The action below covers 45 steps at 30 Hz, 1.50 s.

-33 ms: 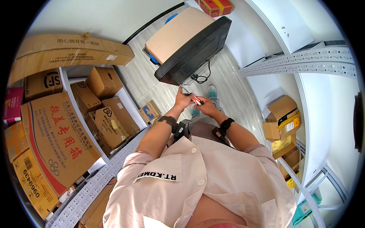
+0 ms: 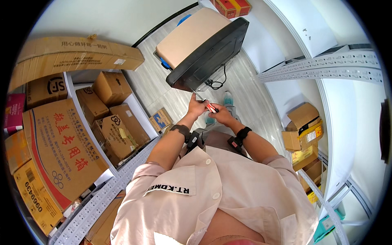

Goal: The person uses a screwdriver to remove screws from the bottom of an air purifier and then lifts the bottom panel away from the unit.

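Both my hands meet in front of me, just below a black flat screen [image 2: 208, 53] that lies tilted on a beige box [image 2: 190, 34]. My right hand [image 2: 223, 116] grips the red handle of a screwdriver [image 2: 211, 108]. My left hand [image 2: 197, 106] closes around its thin metal shaft, whose tip points up at the screen's lower corner. A black cable [image 2: 216, 83] hangs from the screen's edge. Each wrist wears a black band.
A grey metal shelf [image 2: 98, 196] at my left carries several cardboard boxes [image 2: 65, 151]. White slotted shelving [image 2: 326, 69] stands at the right with more boxes [image 2: 302, 126] below. A small printed box [image 2: 160, 119] lies on the pale plank floor.
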Tool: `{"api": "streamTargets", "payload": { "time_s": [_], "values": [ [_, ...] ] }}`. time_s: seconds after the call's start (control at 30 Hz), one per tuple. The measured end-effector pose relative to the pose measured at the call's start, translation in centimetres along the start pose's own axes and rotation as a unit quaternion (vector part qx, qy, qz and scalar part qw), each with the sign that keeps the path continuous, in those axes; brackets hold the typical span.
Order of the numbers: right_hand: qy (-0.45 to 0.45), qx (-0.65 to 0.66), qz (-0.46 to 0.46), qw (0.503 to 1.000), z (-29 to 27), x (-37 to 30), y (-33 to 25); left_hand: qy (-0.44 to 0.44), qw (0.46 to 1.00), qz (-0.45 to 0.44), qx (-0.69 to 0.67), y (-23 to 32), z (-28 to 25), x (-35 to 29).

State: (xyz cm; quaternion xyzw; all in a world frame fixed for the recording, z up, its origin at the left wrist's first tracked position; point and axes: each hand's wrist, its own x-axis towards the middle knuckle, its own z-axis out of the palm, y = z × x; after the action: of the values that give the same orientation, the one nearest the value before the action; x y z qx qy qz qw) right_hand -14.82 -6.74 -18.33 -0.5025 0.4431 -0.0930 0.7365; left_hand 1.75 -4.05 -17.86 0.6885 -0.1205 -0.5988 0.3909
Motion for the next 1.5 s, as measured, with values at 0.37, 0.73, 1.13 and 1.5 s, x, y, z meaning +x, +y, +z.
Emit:
{"api": "streamTargets", "payload": {
  "time_s": [0.37,0.73,1.13,1.5],
  "values": [
    [0.005,0.007,-0.022,1.000,0.3,0.2,1.2,0.022,0.999,-0.003,0.035,0.4,0.2,-0.6],
    [-0.017,-0.008,0.016,1.000,-0.2,1.1,1.6,0.043,0.996,-0.007,0.072,0.6,0.4,-0.2],
    [0.006,-0.099,-0.123,0.987,0.8,0.3,0.6,0.087,0.992,-0.017,0.085,-2.3,0.1,1.7],
    [-0.096,0.219,0.297,0.925,-1.7,-0.4,-0.1,0.054,0.997,-0.028,-0.041,-0.7,0.9,0.2]
  ]
}}
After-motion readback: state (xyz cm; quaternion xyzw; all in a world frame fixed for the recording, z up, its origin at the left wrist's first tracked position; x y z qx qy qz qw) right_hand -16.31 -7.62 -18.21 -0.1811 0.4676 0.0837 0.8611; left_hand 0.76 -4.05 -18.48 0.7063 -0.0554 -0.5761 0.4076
